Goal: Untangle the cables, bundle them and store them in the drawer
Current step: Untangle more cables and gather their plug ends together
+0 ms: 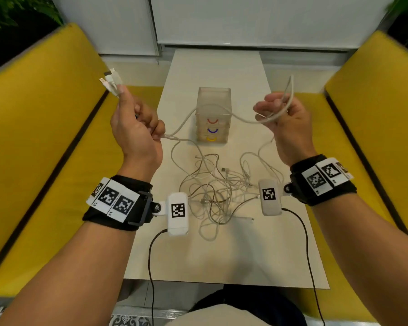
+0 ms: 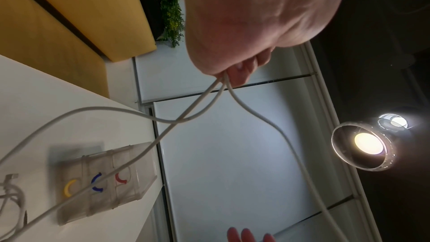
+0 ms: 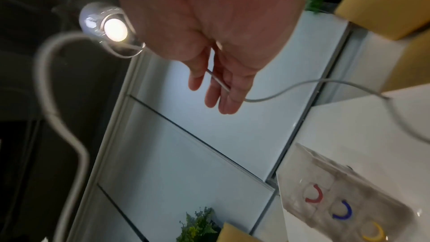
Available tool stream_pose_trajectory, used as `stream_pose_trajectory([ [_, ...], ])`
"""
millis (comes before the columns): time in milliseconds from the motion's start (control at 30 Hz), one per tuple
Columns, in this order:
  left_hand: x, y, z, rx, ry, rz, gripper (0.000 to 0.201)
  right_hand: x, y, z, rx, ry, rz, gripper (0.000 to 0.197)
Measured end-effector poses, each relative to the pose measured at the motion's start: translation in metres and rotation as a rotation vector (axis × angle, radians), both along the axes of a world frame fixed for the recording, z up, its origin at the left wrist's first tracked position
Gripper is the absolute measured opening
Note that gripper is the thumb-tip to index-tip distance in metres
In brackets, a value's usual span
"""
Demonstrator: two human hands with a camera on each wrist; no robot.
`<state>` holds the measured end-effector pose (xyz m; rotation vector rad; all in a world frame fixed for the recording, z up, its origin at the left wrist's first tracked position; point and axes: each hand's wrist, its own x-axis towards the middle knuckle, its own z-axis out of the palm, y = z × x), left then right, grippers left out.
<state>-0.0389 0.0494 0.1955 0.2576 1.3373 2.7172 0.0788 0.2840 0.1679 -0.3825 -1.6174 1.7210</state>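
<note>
My left hand (image 1: 137,121) is raised at the left and grips a white cable (image 1: 243,119); its connector ends (image 1: 110,82) stick up past the fingers. The cable sags across to my right hand (image 1: 278,114), whose fingers and thumb curl loosely around a loop of it. In the right wrist view the cable (image 3: 279,93) comes out between the fingers (image 3: 223,87). In the left wrist view several strands (image 2: 209,97) leave the closed left hand (image 2: 244,25). A tangle of white cables (image 1: 212,191) lies on the table (image 1: 222,260). Behind it stands a clear drawer unit (image 1: 213,100) with red, blue and yellow handles, all drawers closed.
Yellow benches flank the narrow table at the left (image 1: 45,149) and right (image 1: 375,118). A white wall panel (image 1: 245,20) stands behind the table. Black cords (image 1: 151,255) run from the wrist cameras toward me. A lit lamp (image 2: 368,145) hangs overhead.
</note>
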Motion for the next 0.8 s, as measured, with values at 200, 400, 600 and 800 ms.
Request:
stream_pose_trajectory([
  [200, 0.005, 0.007, -0.003, -0.016, -0.007, -0.017, 0.050, -0.017, 0.003, -0.038, 0.536, -0.259, -0.038, 0.029],
  [400, 0.001, 0.005, -0.015, -0.065, 0.007, 0.015, 0.045, -0.006, 0.013, -0.127, 0.620, -0.960, 0.104, 0.040],
  [600, -0.002, 0.004, -0.030, -0.082, -0.008, 0.088, 0.044, 0.023, -0.013, -0.148, 0.562, -1.010, -0.044, 0.048],
  [800, 0.000, 0.012, -0.037, -0.056, -0.035, 0.102, 0.036, 0.044, -0.072, -0.141, 0.672, -0.794, 0.260, 0.027],
])
